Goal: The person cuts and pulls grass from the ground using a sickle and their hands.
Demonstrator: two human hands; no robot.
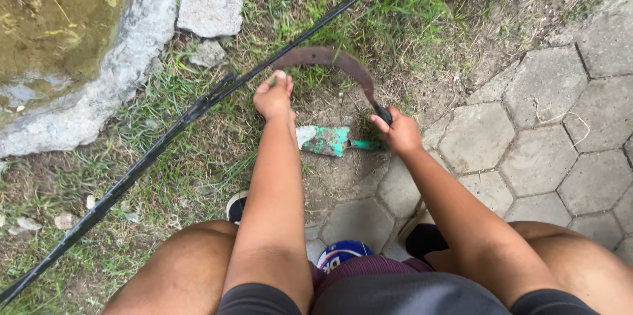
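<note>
- The grass patch (198,150) lies just beyond the two grips, between a stone edging (99,91) and hexagonal paving (541,150); the cut is best kept low and toward bare soil.
- The rusty sickle (330,59) arcs from the right hand (397,132), which is clenched on its handle, over to the left hand's fingertips.
- The left hand (273,96) pinches a grass tuft; it should stay clear of the blade tip.
- A green trowel (326,140) lies between the wrists.

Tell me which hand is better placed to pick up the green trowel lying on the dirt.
Left, probably. The right hand is closed on the sickle handle, so it is occupied. The left hand grips only grass just above the trowel blade and could let go.
</note>
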